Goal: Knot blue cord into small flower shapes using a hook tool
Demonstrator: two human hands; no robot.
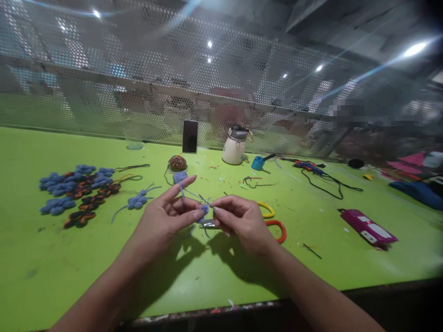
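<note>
Above the table [41,258], hands [242,219] close together

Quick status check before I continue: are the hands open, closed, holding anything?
Left hand: closed, pinching a blue-violet crochet piece.
Right hand: closed, holding a slim crochet hook.

Green worktop [34,276]: blue and dark-orange crocheted flowers [57,184] clustered toward left edge; upright phone [190,136], pale jug [233,150] near far edge; blue yarn bundle [179,177], scissors [284,230] around middle; magenta case [368,228] toward right edge.
</note>
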